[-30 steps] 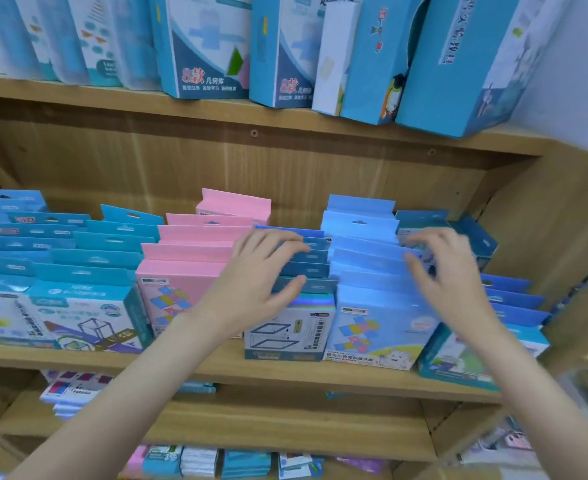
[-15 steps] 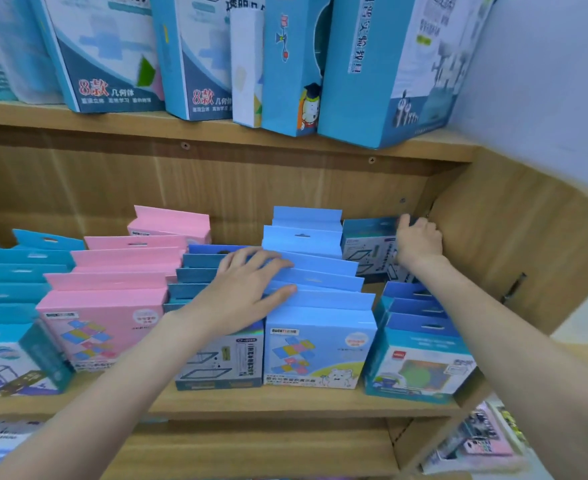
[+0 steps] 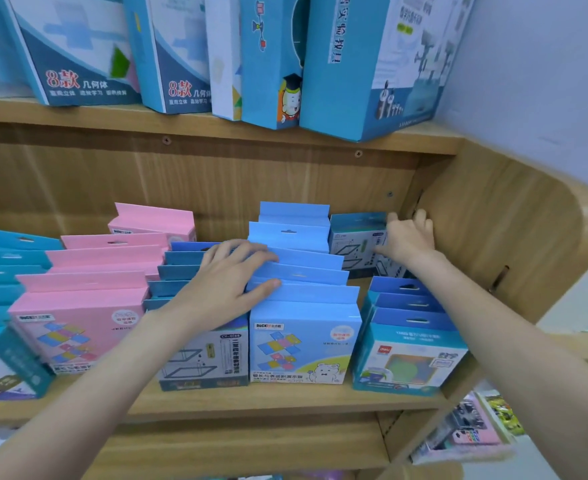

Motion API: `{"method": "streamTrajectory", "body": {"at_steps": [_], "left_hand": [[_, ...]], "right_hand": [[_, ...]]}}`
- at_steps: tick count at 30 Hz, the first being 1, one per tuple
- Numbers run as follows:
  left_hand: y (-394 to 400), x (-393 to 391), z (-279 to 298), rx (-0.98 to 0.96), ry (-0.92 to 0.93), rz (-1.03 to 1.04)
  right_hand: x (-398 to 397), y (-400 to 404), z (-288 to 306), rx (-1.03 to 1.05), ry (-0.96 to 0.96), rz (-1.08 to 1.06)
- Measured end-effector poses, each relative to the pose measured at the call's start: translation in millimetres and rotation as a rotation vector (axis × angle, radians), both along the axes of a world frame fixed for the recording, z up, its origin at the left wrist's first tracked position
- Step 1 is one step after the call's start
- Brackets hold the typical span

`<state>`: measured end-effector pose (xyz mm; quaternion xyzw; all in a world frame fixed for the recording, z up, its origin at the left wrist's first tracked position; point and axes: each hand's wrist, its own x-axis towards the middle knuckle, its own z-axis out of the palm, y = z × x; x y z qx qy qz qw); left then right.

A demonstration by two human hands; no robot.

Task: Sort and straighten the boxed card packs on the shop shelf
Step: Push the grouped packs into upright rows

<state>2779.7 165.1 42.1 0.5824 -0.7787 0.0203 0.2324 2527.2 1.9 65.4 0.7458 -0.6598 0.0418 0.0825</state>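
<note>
Rows of boxed card packs stand on the wooden shelf [image 3: 285,401]: a pink row [image 3: 77,327], a dark blue row [image 3: 202,362], a light blue row [image 3: 303,341] and a teal row [image 3: 410,355] at the right. My left hand [image 3: 230,278] lies flat with straight fingers across the tops of the dark blue and light blue rows. My right hand [image 3: 406,240] reaches to the back right corner and grips a teal-and-white pack [image 3: 354,237] standing there, fingers curled over its top edge.
Tall blue boxes [image 3: 372,64] stand on the upper shelf just above. The curved wooden side panel [image 3: 500,244] closes the shelf on the right. More teal packs [image 3: 1,299] fill the left end. A lower shelf [image 3: 469,431] holds other goods.
The view shifted right. My right hand moved from the front right packs to the back corner and took hold of the rear pack. My left hand stayed on the row tops.
</note>
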Motion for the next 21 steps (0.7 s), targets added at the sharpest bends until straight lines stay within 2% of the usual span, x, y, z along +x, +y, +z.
{"method": "streamTrajectory", "body": {"at_steps": [2,5,7,13,15,19,21], "left_hand": [[-2,-2,4,-0.037,0.002,-0.006],[-9,-13,10,-0.033,-0.033,-0.039],[-18,-21,11,0.005,-0.059,-0.052],[-37,-31,8,0.149,-0.102,-0.035],[-36,-30,6,0.151,-0.085,-0.043],[-37,-29,5,0.127,-0.105,-0.056],[-37,-29,5,0.110,-0.120,-0.050]], "right_hand": [[0,4,-5,0.029,0.025,0.029],[10,6,1,0.142,-0.162,-0.031],[13,4,8,0.097,-0.263,-0.110],[5,4,1,0.174,-0.177,-0.101],[3,7,10,0.112,-0.169,-0.072],[-3,21,48,-0.173,-0.137,0.062],[-9,32,71,-0.250,-0.101,0.103]]}}
